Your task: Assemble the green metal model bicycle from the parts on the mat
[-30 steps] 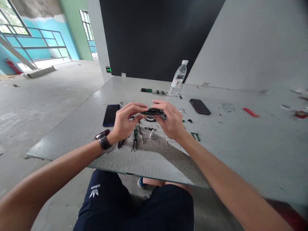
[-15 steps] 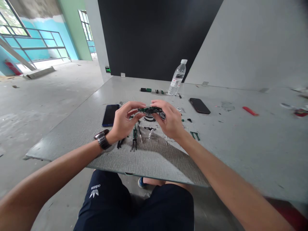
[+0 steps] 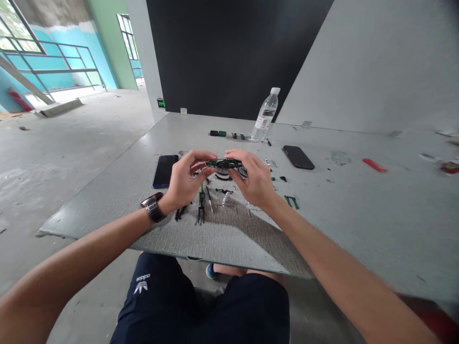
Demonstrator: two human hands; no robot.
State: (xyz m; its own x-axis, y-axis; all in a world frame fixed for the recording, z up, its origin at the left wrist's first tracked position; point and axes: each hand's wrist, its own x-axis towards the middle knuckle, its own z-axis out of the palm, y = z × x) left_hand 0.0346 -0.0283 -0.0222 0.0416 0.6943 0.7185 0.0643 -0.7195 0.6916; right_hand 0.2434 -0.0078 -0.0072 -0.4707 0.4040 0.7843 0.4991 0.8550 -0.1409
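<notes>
A slim green-and-black model bicycle part (image 3: 225,164) is held level above the table between both hands. My left hand (image 3: 189,178) pinches its left end, thumb below and fingers above. At its right end, my right hand (image 3: 251,176) grips in the same way; the fingertips partly cover the piece. Small spoked wheels (image 3: 242,172) show just behind and below it. On the table underneath lie a green-and-black fork (image 3: 201,208), a thin screwdriver (image 3: 209,199), a black curved part (image 3: 224,191) and a small clear bag or piece (image 3: 226,198).
A phone (image 3: 165,171) lies left of my hands, another phone (image 3: 298,157) to the right. Farther back stand a water bottle (image 3: 266,116) and green and black blocks (image 3: 218,134). Green links (image 3: 291,202) and a red tool (image 3: 375,165) lie rightward. The table's front edge (image 3: 222,264) is near my lap.
Both hands stay in nearly the same place, still holding the part. The part seems turned very slightly; the whole view has shifted a touch.
</notes>
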